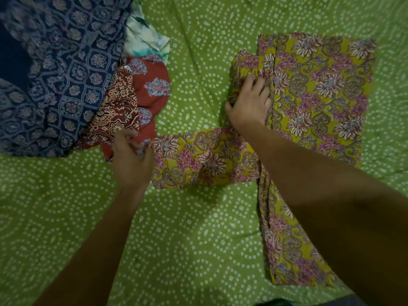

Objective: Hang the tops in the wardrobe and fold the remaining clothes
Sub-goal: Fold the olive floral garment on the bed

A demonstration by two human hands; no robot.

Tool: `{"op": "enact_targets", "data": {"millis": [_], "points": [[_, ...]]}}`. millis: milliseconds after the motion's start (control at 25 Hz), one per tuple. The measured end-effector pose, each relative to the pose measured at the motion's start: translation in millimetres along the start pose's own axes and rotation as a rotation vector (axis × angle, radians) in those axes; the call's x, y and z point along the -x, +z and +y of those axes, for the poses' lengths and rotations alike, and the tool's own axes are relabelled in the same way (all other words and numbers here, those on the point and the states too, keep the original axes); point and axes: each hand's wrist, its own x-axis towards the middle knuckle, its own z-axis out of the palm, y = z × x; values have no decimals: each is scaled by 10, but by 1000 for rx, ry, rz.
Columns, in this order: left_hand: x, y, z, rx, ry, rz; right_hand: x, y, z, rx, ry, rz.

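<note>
Currently: right hand spread flat on yellow floral garment, left hand pinching its sleeve end. Open green bedsheet below and between hands. Pile of four other garments beyond left hand.

Clothes spread over the bed

A yellow-green floral cotton garment lies right on the green dotted bedsheet, one sleeve reaching left; the heap of navy, rust-red and pale printed clothes sits far left, apart.
</note>
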Motion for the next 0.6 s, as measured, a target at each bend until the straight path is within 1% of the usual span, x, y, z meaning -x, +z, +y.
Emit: {"op": "enact_targets", "data": {"millis": [40,80,120,200,240,280,320,360,400,440,480,520,560,600], "points": [[-66,100,120,71,21,-33,-92,-8,-19,25,-4,-19],[-128,220,269,161,-13,-108,-123,-19,-41,31,-51,1],[-195,351,437,274,-104,-224,-100,-30,-69,-3,-126,40],[-400,651,717,541,-409,-537,94,-32,-135,-167,-344,90],[-501,783,826,661,-552,-639,232,-20,-150,-233,-442,70],[-590,908,903,713,-629,-658,379,12,-144,-272,-504,32],[-650,1012,956,692,-643,-616,532,53,-118,-279,-527,6],[-720,1079,965,564,-587,-508,692,105,-84,-260,-529,4],[-774,1108,937,396,-491,-377,860,150,-54,-230,-543,18],[-839,1073,877,221,-367,-274,1034,213,-36,-208,-599,30],[-908,1012,799,86,-245,-238,1207,267,-47,-185,-704,20],[-985,956,701,-2,-133,-260,1349,339,-85,-149,-826,-25],[-1071,898,587,-30,-70,-307,1461,416,-148,-96,-923,-112],[-1128,841,512,-14,-74,-361,1540,513,-235,-25,-968,-207]]}}
